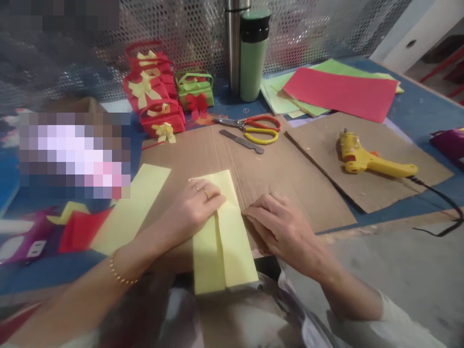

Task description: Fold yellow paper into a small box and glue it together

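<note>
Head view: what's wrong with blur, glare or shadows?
Head view: mosaic blocks mask the left side and top-left corner; far left and lap smeared; bright glints on the perforated backing; soft shading on the folded yellow sheet below the left hand; scissors and glue gun readable, slightly soft.

Head-worn camera above the hands, facing forward and down, probably fairly near.

paper (235, 241) partly over cardboard (308, 198) | scissors (240, 124) behind | tumbler (251, 70) behind scissors | glue gun (380, 165) right
</note>
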Tool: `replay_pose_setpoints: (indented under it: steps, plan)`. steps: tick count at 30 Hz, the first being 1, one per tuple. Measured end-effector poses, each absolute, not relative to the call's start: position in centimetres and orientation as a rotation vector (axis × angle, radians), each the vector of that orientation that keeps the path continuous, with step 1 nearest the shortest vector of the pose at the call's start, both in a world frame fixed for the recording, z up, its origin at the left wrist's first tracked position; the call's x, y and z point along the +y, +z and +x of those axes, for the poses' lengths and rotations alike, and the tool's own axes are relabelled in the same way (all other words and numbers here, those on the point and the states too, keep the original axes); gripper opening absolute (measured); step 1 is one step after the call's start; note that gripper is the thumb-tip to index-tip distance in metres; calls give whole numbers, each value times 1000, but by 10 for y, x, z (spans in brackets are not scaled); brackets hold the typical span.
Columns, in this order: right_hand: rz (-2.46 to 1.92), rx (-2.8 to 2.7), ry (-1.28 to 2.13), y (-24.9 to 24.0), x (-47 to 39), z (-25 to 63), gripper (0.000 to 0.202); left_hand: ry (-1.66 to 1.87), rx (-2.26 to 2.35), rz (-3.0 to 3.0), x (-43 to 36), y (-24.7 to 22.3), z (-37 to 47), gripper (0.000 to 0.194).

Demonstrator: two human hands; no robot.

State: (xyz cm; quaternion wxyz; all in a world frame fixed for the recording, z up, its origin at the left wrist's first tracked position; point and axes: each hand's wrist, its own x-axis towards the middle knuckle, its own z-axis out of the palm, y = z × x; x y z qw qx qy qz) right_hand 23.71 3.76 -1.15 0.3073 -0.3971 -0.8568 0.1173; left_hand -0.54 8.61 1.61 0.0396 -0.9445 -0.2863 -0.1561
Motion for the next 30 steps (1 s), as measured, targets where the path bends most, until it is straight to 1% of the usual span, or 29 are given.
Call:
replay_pose_setpoints:
  steps: [4,12,16,19,26,30]
  plan:
    - [-1043,-2248,387,-12,35,239,23,-438,-859,-2943,82,21,-5,31]
    - [-1042,-2335,359,-9,35,240,25,-367,-848,-2991,81,19,-5,31]
    - [-1015,-2357,355,-6,35,239,26,-342,-745,-2971,80,18,-1,28]
    - [-1011,-2365,362,-6,35,239,25,-348,-660,-2971,80,17,4,24]
    - [-971,-2355,391,-4,34,243,25,-444,-657,-3039,80,16,7,22]
    - [-963,-2337,424,-4,33,243,26,-468,-694,-3084,81,22,10,26]
